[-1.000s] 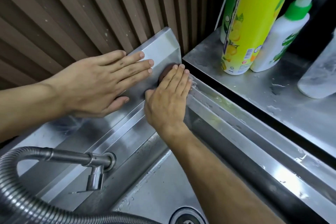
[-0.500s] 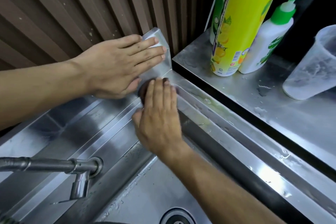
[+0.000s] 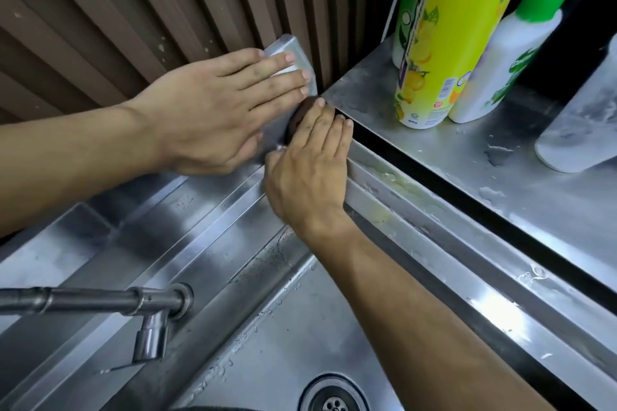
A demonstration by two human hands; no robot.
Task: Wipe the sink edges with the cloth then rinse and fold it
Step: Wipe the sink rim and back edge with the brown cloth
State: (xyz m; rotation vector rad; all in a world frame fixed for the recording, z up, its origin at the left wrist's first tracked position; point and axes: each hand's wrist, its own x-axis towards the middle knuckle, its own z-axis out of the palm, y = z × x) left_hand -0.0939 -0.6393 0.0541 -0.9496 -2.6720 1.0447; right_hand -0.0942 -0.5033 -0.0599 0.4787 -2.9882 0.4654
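Hands flat: right hand [image 3: 309, 170] pushed cloth [image 3: 298, 117] further into sink [image 3: 213, 237] corner, left hand [image 3: 217, 117] unmoved.

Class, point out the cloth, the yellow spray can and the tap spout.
cloth [image 3: 299, 117], head view: dark edge showing beyond the right hand's fingertips.
yellow spray can [image 3: 444, 27], head view: middle of its body.
tap spout [image 3: 151, 339], head view: downturned nozzle.

Head view, close, looking down into sink [image 3: 273, 327] corner.

Bright overhead light; glare on sink rim [image 3: 494, 314]; edges bowed, soft.
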